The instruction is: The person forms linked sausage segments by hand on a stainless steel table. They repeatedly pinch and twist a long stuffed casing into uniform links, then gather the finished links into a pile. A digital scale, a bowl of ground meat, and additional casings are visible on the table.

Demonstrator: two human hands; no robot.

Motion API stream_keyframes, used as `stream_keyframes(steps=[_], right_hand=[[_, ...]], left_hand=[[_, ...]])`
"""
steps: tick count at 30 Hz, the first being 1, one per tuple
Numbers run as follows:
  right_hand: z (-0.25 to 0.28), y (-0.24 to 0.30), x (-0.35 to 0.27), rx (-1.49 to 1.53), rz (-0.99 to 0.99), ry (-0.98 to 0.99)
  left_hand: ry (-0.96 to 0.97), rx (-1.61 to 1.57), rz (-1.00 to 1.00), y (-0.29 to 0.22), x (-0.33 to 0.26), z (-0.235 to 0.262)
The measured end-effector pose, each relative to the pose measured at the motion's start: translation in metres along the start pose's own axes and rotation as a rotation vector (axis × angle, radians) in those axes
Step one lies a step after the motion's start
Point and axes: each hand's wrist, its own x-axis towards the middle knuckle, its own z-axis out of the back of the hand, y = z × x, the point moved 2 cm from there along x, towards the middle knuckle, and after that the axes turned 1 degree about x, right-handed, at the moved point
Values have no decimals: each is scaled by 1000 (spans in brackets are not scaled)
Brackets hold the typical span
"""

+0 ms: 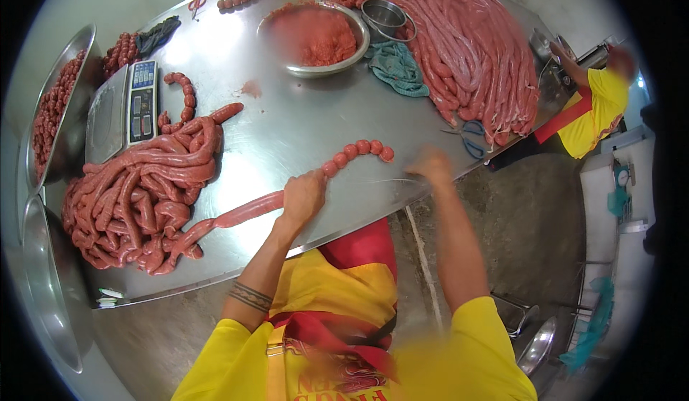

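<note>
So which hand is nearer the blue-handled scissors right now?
Right. The right hand is just left of the scissors near the table edge; the left hand grips the sausage rope, farther left.

We see pinkish-red sausage rope (247,211) on the silvery steel table (287,121). Our shirt (459,358) is yellow, the cloth (398,67) teal.

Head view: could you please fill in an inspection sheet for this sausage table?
Surface: steel table, bare middle, smears of meat.
Job's things: sausage rope under left hand; tied links lead toward right hand, which is blurred; untied pile at left.
Clutter: weighing scale, bowl of mince, teal cloth, blue scissors, long sausage heap.
Grips: left closed on rope; right unclear.
Cables: nothing seen.
Surroundings: co-worker in yellow, concrete floor.
</note>
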Motion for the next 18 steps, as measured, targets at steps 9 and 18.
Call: stream_keyframes(steps=[9, 18], right_hand=[[-1, 119, -205, 414, 841, 16], [-61, -263, -410, 977, -352, 230]], left_hand=[[-36, -112, 129, 6, 2, 12], [157, -66, -80, 11, 4, 27]])
